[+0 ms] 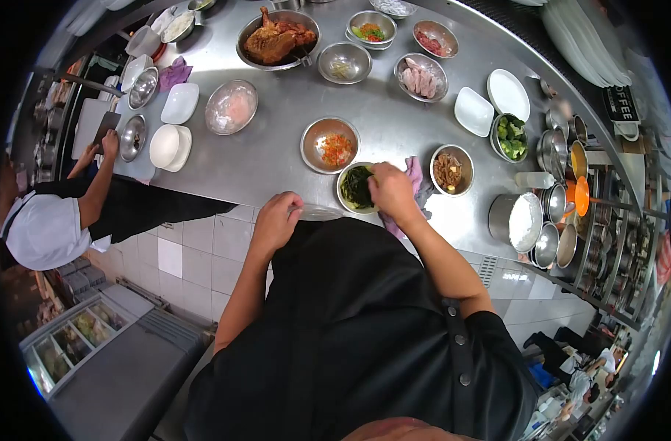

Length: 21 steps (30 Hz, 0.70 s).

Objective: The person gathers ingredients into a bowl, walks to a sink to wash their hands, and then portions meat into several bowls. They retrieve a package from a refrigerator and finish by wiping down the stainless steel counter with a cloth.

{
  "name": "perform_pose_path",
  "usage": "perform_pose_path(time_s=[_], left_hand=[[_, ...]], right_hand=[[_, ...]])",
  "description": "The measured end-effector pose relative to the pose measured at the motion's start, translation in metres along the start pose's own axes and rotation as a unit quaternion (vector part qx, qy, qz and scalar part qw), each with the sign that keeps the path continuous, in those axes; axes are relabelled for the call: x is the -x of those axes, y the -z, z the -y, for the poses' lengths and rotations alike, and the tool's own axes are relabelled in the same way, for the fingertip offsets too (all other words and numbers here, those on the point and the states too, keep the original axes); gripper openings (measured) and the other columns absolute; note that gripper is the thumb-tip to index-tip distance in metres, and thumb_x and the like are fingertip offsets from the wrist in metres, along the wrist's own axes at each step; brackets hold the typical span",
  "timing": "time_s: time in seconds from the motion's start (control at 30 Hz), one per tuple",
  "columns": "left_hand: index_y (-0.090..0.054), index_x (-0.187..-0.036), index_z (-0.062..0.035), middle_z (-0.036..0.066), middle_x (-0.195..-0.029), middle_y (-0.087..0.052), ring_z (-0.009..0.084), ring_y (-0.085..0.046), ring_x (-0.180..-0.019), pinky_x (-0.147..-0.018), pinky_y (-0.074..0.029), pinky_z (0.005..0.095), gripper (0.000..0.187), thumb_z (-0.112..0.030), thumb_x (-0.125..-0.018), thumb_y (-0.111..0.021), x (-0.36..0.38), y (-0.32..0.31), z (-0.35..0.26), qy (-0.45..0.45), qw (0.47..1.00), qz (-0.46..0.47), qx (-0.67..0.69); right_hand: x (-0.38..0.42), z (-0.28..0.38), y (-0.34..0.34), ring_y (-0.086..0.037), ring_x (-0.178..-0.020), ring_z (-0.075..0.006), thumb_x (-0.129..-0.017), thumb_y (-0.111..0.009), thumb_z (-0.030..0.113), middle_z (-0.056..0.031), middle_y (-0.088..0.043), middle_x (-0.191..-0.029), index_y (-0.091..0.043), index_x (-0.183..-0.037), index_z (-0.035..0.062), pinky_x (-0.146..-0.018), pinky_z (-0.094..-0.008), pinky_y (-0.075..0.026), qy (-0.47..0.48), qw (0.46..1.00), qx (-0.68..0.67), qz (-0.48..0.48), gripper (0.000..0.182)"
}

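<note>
My left hand [278, 220] is closed at the table's front edge, pinching what looks like a clear plastic film or bag [322, 212]. My right hand [391, 191] reaches over the right rim of a bowl of dark green leafy vegetable [357, 187]. Its fingers are bent together at the greens, and their tips are hidden. Just behind stands a metal bowl [313, 140] with chopped orange and red pieces [337, 149]. A purple cloth [415, 173] lies beside my right hand, partly covered by the forearm.
Farther right are a bowl of brown food [448, 170], broccoli [510, 137] and a pot of white contents [525, 222]. Roast poultry [269, 40] and raw meat strips [419, 78] sit at the back. On the left, a co-worker [48, 228] holds a cleaver [106, 128].
</note>
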<state>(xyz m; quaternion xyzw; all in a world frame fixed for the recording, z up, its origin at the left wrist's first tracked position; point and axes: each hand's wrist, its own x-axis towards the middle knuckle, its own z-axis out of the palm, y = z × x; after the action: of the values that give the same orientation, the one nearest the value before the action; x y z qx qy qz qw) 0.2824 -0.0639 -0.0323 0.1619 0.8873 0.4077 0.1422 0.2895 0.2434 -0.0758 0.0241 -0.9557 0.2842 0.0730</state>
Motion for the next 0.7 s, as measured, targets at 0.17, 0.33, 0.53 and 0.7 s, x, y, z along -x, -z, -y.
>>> perform_pose_path(time_s=[0.17, 0.33, 0.53, 0.7], left_hand=[[-0.061, -0.099, -0.0032, 0.016, -0.097, -0.068, 0.0356, -0.067, -0.094, -0.083, -0.052, 0.0435, 0.014, -0.004, -0.086, -0.067, 0.008, -0.004, -0.002, 0.026, 0.999, -0.023, 0.006], [-0.062, -0.099, -0.0004, 0.016, -0.094, -0.069, 0.0312, -0.069, -0.091, -0.084, -0.053, 0.0386, 0.013, -0.004, -0.087, -0.066, 0.014, -0.001, 0.001, 0.037, 0.998, -0.055, 0.02], [-0.062, -0.098, 0.0007, 0.014, -0.093, -0.07, 0.0283, -0.069, -0.09, -0.085, -0.053, 0.0366, 0.013, -0.003, -0.087, -0.068, 0.016, 0.011, 0.003, 0.059, 0.992, -0.092, 0.062], [-0.062, -0.1, 0.0003, 0.017, -0.096, -0.07, 0.033, -0.069, -0.092, -0.083, -0.053, 0.0398, 0.014, -0.005, -0.088, -0.066, 0.016, 0.019, 0.016, 0.061, 0.99, -0.106, 0.074]], right_hand=[[0.004, 0.011, -0.036, -0.07, -0.081, -0.0406, -0.084, -0.062, 0.012, -0.0221, -0.064, -0.096, -0.066, -0.101, 0.0042, -0.073, -0.0478, -0.058, 0.039, 0.979, 0.131, 0.151, 0.019], [-0.003, -0.018, -0.065, -0.069, -0.082, -0.0398, -0.078, -0.064, 0.006, -0.0226, -0.066, -0.089, -0.068, -0.1, 0.0038, -0.073, -0.0501, -0.056, 0.066, 0.988, 0.081, 0.111, 0.023], [-0.015, -0.014, -0.023, -0.07, -0.077, -0.0351, -0.074, -0.073, 0.005, -0.0207, -0.07, -0.079, -0.072, -0.091, 0.0022, -0.073, -0.0446, -0.056, -0.012, 0.986, -0.074, 0.146, 0.017], [-0.021, -0.025, -0.013, -0.066, -0.063, -0.0225, -0.077, -0.08, 0.008, -0.0142, -0.069, -0.073, -0.072, -0.095, 0.0017, -0.063, -0.0345, -0.053, -0.105, 0.972, -0.148, 0.151, 0.021]])
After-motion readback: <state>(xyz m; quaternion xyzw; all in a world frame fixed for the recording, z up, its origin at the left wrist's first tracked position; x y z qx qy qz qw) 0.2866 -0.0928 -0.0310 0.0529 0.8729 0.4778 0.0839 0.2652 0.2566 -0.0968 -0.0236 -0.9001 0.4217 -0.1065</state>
